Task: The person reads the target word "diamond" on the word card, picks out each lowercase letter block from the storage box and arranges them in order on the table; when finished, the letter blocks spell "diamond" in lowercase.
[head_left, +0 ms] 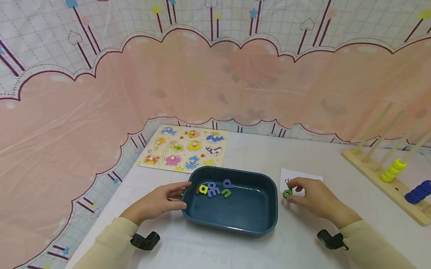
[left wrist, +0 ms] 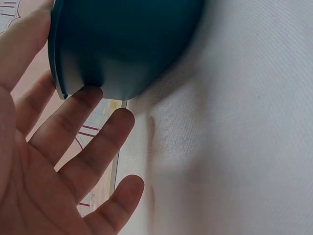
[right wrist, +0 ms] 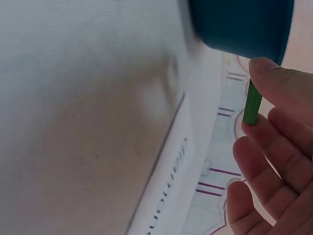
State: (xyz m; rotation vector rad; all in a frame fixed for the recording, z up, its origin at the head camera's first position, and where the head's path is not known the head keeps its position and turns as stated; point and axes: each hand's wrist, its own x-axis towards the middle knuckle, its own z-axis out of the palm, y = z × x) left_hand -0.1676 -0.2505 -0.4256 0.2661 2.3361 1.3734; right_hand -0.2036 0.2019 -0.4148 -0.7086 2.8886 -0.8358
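Note:
My right hand (head_left: 315, 197) pinches a small green letter (head_left: 287, 193) between thumb and fingertips, just right of the tray; it looks like a d. Edge-on in the right wrist view, the green letter (right wrist: 252, 104) is a narrow strip. Beneath that hand lies a white word card (head_left: 314, 175) with black print, partly covered by the fingers. My left hand (head_left: 160, 199) rests its fingertips against the left side of a dark blue tray (head_left: 232, 219), fingers spread and fairly straight. Inside the tray, purple letters (head_left: 213, 191), a yellow letter (head_left: 203, 189) and a green letter n (head_left: 226, 192) lie towards the left.
Behind the tray on the left lies a wooden sea-animal puzzle board (head_left: 184, 149). A wooden peg stand (head_left: 376, 173) with yellow rings (head_left: 393, 170) and blue rings (head_left: 421, 192) stands at the right. A patterned pink cloth (head_left: 204, 79) hangs behind the white table (head_left: 244, 261).

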